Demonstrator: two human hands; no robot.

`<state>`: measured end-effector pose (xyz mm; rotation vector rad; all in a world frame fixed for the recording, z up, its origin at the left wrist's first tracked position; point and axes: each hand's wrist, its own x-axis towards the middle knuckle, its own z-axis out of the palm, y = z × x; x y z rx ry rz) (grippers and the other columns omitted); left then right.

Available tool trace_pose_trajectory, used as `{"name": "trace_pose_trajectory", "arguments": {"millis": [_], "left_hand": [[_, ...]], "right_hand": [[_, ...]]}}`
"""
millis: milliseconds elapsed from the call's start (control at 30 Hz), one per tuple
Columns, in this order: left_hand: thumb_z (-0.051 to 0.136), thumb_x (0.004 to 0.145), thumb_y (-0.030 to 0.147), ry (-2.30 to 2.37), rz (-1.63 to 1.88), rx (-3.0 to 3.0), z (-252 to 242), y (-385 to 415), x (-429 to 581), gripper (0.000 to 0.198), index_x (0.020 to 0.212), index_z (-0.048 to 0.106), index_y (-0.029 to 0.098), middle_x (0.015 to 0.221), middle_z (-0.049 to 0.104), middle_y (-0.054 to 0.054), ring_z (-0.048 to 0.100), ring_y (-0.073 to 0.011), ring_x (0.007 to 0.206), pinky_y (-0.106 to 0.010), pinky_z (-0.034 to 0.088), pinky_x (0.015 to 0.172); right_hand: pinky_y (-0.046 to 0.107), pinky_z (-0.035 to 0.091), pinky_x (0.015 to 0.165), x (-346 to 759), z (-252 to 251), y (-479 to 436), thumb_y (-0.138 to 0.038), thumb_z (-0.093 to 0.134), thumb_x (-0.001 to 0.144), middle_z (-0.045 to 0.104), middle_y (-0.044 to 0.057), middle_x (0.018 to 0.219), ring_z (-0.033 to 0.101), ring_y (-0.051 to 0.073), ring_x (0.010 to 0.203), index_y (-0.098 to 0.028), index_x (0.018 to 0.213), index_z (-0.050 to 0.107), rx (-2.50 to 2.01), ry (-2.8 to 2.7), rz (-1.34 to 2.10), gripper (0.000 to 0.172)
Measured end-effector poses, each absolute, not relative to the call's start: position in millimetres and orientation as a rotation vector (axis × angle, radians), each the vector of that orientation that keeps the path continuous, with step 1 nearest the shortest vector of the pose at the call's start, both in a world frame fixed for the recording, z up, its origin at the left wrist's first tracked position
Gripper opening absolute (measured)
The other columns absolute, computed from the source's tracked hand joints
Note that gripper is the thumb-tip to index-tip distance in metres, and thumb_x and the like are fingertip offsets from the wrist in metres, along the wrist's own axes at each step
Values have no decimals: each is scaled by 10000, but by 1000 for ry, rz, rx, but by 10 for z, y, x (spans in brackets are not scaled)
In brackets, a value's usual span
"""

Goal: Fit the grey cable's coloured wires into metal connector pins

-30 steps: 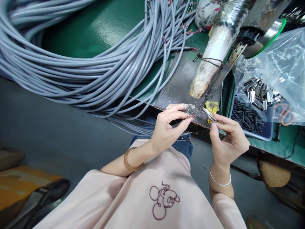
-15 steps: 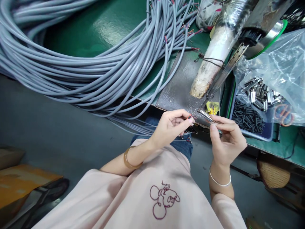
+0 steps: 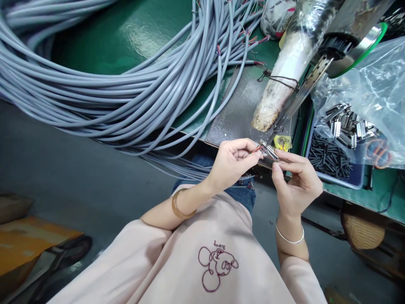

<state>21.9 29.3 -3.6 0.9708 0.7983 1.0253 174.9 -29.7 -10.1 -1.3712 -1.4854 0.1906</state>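
Observation:
My left hand [image 3: 232,162] pinches the coloured wires [image 3: 257,149] at a cable's end, red and dark strands showing at the fingertips. My right hand [image 3: 297,179] grips the near end of a metal multi-pin connector [image 3: 268,150] between thumb and fingers. The wire tips lie right at the connector's row of pins; whether they touch it I cannot tell. Both hands are above the front edge of a dark metal plate [image 3: 236,109]. The tip of a soldering iron-like tool [image 3: 275,131] comes down just behind the connector.
A thick bundle of grey cables [image 3: 158,97] sweeps over the green table [image 3: 126,42]. A wrapped white tube [image 3: 275,93] slants down above the plate. At right, a blue tray [image 3: 356,179] holds black sleeves [image 3: 329,156], with metal connectors [image 3: 344,124] in a plastic bag behind.
My hands have come closer together. The wires in my left hand moved up and right to the connector, while my right hand brought the connector slightly left.

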Motion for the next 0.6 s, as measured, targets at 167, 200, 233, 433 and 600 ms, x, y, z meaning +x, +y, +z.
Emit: {"name": "trace_pose_trajectory", "arguments": {"millis": [167, 200, 233, 433, 600], "left_hand": [[705, 768, 207, 807, 1029, 980, -32, 309, 233, 163, 661, 611, 129, 692, 618, 5, 419, -5, 432, -152, 309, 381], [705, 766, 209, 811, 1027, 981, -32, 312, 234, 163, 660, 609, 130, 692, 614, 7, 419, -5, 436, -151, 310, 382], [707, 765, 214, 811, 1028, 980, -32, 316, 234, 166, 660, 608, 132, 696, 615, 7, 421, -5, 442, -150, 314, 385], [710, 764, 211, 785, 1053, 978, -5, 336, 223, 165, 660, 607, 135, 731, 636, -2, 436, -7, 467, -150, 339, 405], [706, 774, 220, 786, 1043, 985, 33, 339, 209, 179, 656, 602, 135, 724, 630, -5, 414, -5, 448, -155, 320, 389]], "right_hand": [[347, 637, 775, 1733, -82, -257, -87, 756, 799, 788, 8, 982, 764, 181, 890, -231, 834, 695, -1330, -1498, 139, 161], [348, 638, 774, 1730, -74, -250, -89, 757, 801, 788, 8, 983, 765, 181, 888, -232, 835, 697, -1331, -1504, 134, 158], [351, 640, 773, 1727, -65, -244, -94, 757, 805, 789, 8, 981, 765, 183, 885, -233, 835, 699, -1335, -1509, 127, 153], [347, 643, 745, 1718, -28, -212, -87, 762, 796, 795, 13, 971, 769, 189, 871, -234, 832, 715, -1333, -1520, 76, 159], [329, 648, 763, 1727, 2, -202, -51, 781, 765, 795, 5, 982, 770, 182, 875, -239, 860, 737, -1324, -1545, 59, 216]]}}
